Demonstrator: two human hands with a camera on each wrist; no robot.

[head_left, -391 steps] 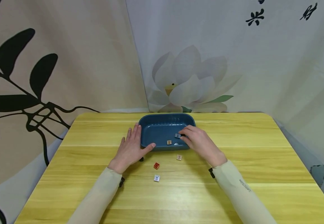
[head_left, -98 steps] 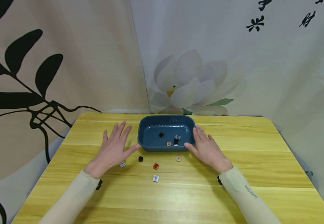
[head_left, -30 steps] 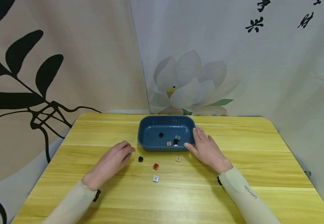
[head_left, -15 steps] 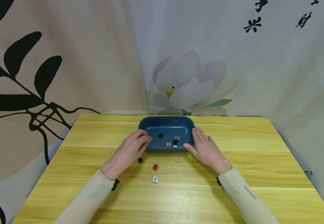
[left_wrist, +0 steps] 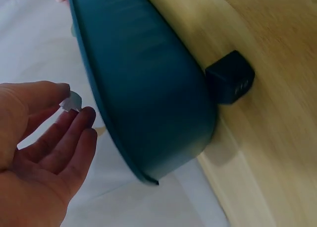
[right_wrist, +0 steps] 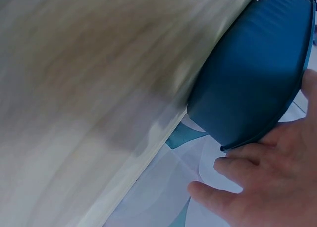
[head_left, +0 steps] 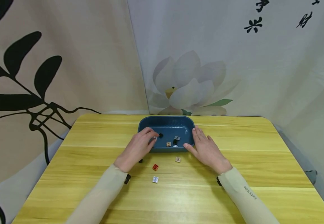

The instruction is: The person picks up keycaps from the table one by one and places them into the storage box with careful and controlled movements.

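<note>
Left hand (head_left: 137,148): fingers curled, a pale cap (left_wrist: 73,102) pinched between thumb and fingertips and held over the left part of the tray (head_left: 162,150); clearance from its floor not readable. Change noted: half a second earlier the pale cap was held at the left rim; it has since been carried inward. Its transfer from the worktop (head_left: 262,143) is therefore judged nearly complete, release not yet made.

Outer black cap (head_left: 141,161): on the worktop, nearer the wearer than the left fingers, partly covered by the left hand.

Red cap (head_left: 155,167): on the worktop, nearer the wearer than the left fingers.

White cap (head_left: 155,179): same side of those fingers, set farther back toward the wearer.

Inner black cap (head_left: 161,135): in the tray, just right of the left fingertips; contact cannot be told.

Tan cap (head_left: 168,144): in the tray, right of the left fingers.

Second black cap (head_left: 175,142), grey cap (head_left: 177,138): in the tray, close together, between the two sets of fingers.

Cream cap (head_left: 178,159): on the worktop, left of the right fingers, outside the tray.

Right hand (head_left: 206,152): fingers extended, nothing gripped, laid against the tray's right end; placing unchanged, so the tray is judged steadied.
</note>
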